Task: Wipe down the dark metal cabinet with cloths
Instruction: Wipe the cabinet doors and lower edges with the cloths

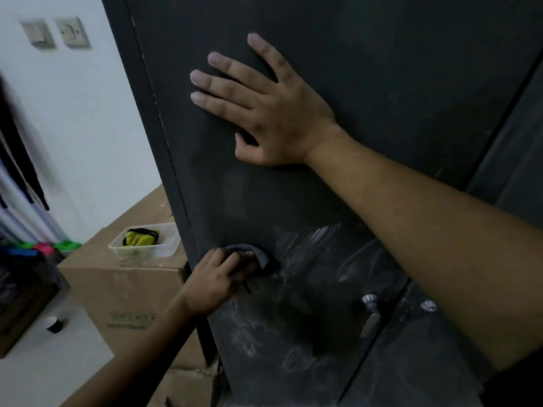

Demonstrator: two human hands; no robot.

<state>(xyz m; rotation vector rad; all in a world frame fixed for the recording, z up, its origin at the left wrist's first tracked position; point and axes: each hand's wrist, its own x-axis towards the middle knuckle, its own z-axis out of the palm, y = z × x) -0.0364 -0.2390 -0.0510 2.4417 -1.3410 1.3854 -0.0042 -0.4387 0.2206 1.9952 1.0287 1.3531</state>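
The dark metal cabinet (382, 83) fills most of the view, its left door smeared with pale dusty streaks low down. My left hand (217, 280) grips a small grey cloth (252, 252) and presses it against the door near its left edge. My right hand (264, 104) lies flat on the door higher up, fingers straight and spread. A silver door handle (370, 311) sticks out below my right forearm, and a second knob (428, 305) sits on the right door.
Cardboard boxes (132, 283) stand left of the cabinet. On them rests a clear plastic tub (164, 248) holding a yellow and black cloth (139, 236). Wall switches (55, 32) are at upper left; clothes hang at the far left. A small dark cap (54, 324) lies on the floor.
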